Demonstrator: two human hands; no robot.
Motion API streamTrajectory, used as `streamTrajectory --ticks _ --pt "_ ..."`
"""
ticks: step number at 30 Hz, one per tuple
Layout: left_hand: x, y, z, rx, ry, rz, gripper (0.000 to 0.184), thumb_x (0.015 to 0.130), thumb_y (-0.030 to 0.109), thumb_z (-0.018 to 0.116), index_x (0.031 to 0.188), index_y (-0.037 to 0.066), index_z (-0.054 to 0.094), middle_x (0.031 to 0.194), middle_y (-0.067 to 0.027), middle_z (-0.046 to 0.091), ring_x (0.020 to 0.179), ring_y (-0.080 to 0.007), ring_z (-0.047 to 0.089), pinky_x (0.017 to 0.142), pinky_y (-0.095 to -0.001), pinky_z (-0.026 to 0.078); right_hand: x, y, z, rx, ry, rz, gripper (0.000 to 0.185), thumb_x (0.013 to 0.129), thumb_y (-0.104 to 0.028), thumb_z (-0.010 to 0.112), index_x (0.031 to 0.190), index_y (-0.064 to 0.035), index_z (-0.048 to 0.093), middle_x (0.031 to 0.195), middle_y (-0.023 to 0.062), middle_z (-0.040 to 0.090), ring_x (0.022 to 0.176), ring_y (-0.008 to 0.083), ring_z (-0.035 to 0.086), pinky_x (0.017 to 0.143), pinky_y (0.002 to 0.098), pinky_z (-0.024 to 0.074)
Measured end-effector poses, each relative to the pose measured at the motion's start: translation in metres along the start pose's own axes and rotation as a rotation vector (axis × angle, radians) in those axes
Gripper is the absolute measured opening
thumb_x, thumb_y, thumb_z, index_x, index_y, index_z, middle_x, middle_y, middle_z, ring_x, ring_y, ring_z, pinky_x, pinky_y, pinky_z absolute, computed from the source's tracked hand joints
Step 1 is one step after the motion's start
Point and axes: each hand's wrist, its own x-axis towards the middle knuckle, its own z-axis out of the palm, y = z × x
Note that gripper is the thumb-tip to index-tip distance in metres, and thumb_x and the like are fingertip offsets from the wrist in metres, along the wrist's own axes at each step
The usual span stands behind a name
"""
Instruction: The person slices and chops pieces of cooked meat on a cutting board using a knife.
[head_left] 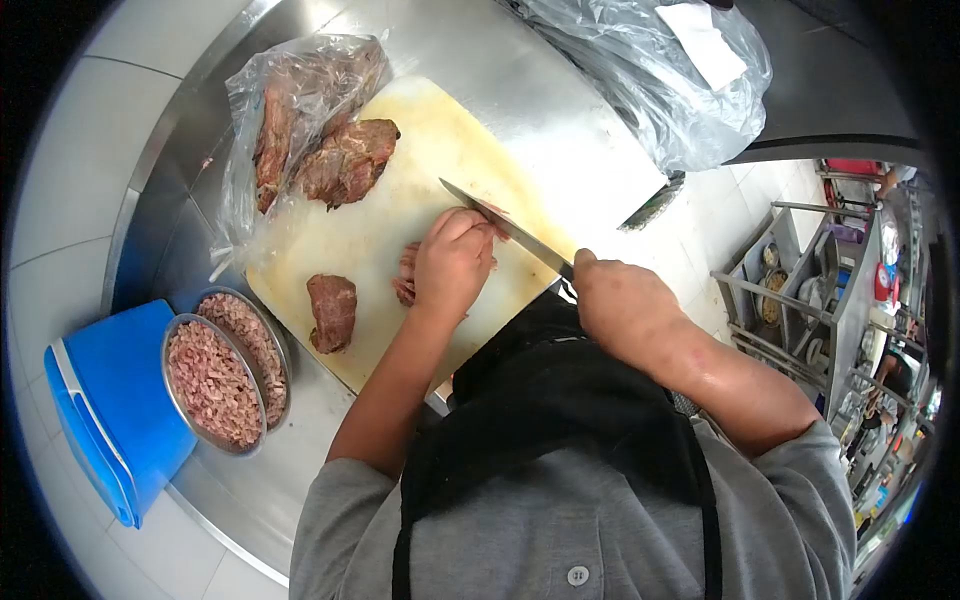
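Note:
My right hand [628, 305] is wrapped around the handle of a long knife [520, 238], its blade slanting up and left across the cutting board [455, 140]. My left hand [455, 265] presses with curled fingers on a piece of cooked meat [405, 275], which it mostly covers. The blade lies against the meat just beyond those fingertips, where small cut bits show. A brown meat chunk [332, 313] sits on the board left of my left hand. Farther up, a larger meat chunk [350, 160] rests at the mouth of a clear plastic bag [325, 60] with more meat inside.
Two metal bowls of chopped meat overlap on the steel counter: a front bowl [263, 405] and a rear bowl [286, 385]. Beside them is a blue cooler [135, 390]. A large plastic bag [620, 75] lies at the upper right. Metal shelving [800, 300] stands beyond, on the right.

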Motion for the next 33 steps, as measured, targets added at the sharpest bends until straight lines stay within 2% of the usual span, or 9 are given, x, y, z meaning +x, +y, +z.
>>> streamTrajectory --ticks 3,9,12,15,17,20,24,27,33 --pt "-0.001 0.002 0.0 0.013 0.002 -0.011 0.006 0.077 -0.001 0.073 0.075 0.0 0.068 0.086 -0.0103 0.067 0.086 -0.0304 0.065 0.076 -0.0406 0.055 0.018 0.0 0.028 0.063 0.04 -0.008 0.017 0.091 -0.004 0.049 0.105 0.0036 0.056 0.09 0.0254 0.071 0.086 0.0393 0.072 0.076 0.0473 0.0574" --pt "0.005 -0.005 -0.018 -0.058 -0.106 -0.085 0.006 0.078 -0.001 0.07 0.084 0.001 0.072 0.097 -0.0108 0.071 0.09 -0.0308 0.067 0.08 -0.0377 0.055 0.013 0.01 0.013 0.114 0.113 -0.038 0.02 0.091 -0.004 0.047 0.108 0.005 0.055 0.091 0.0257 0.071 0.087 0.0403 0.072 0.077 0.0485 0.0566" --pt "0.002 0.011 -0.044 0.074 -0.141 -0.133 0.011 0.081 0.008 0.072 0.091 0.005 0.074 0.102 -0.0108 0.071 0.099 -0.0313 0.065 0.087 -0.0417 0.052 0.0 0.019 0.021 0.078 0.229 -0.053 0.02 0.097 -0.017 0.051 0.103 0.0018 0.055 0.083 0.0239 0.07 0.081 0.0416 0.069 0.075 0.0515 0.0543" --pt "-0.01 0.021 -0.041 0.2 -0.35 0.004 0.012 0.079 0.015 0.073 0.091 0.011 0.076 0.096 -0.0078 0.068 0.098 -0.0292 0.063 0.089 -0.0429 0.049 -0.006 0.026 0.037 0.138 0.217 -0.107 0.028 0.089 -0.011 0.055 0.114 0.0019 0.059 0.089 0.0233 0.071 0.085 0.0409 0.07 0.077 0.0498 0.0552" --pt "-0.027 0.011 -0.032 0.268 -0.321 0.027 0.009 0.078 0.02 0.073 0.078 0.011 0.072 0.088 -0.008 0.066 0.089 -0.0311 0.061 0.084 -0.0454 0.048 -0.01 0.018 0.035 0.145 0.083 -0.095 0.026 0.083 -0.007 0.058 0.106 -0.0002 0.068 0.094 0.0225 0.071 0.09 0.0386 0.071 0.079 0.0489 0.0563" --pt "-0.032 -0.015 -0.017 0.23 -0.205 -0.049 0.008 0.076 0.014 0.075 0.079 0.008 0.072 0.082 -0.0111 0.066 0.082 -0.0339 0.06 0.082 -0.0467 0.048 -0.008 0.017 0.041 0.221 0.192 -0.141 0.025 0.082 -0.01 0.06 0.105 -0.0024 0.069 0.095 0.0201 0.073 0.088 0.0368 0.073 0.076 0.0473 0.0585" --pt "-0.016 0.0 -0.019 0.252 -0.275 -0.03 0.011 0.078 0.011 0.074 0.085 0.004 0.069 0.081 -0.0114 0.066 0.084 -0.0354 0.06 0.082 -0.0454 0.048 0.0 0.023 0.051 0.247 0.326 -0.082 0.027 0.089 -0.014 0.056 0.111 -0.0015 0.067 0.098 0.0185 0.073 0.092 0.0371 0.073 0.075 0.0475 0.0587" --pt "-0.021 -0.009 -0.022 0.122 -0.285 0.011 0.015 0.082 0.014 0.071 0.093 0.003 0.068 0.094 -0.0164 0.064 0.091 -0.0383 0.059 0.085 -0.0476 0.048 -0.007 0.021 0.048 0.175 0.249 -0.147 0.026 0.09 -0.013 0.055 0.11 -0.0018 0.068 0.1 0.018 0.074 0.095 0.0368 0.072 0.077 0.0479 0.0587" --pt "-0.018 -0.004 -0.018 0.078 -0.234 0.087 0.009 0.081 0.009 0.07 0.083 0.0 0.068 0.085 -0.017 0.066 0.083 -0.0374 0.061 0.077 -0.0461 0.049 -0.003 0.026 0.051 0.101 0.191 -0.204 0.024 0.087 -0.011 0.06 0.107 -0.0023 0.07 0.101 0.0181 0.074 0.096 0.0355 0.073 0.076 0.0464 0.0591"
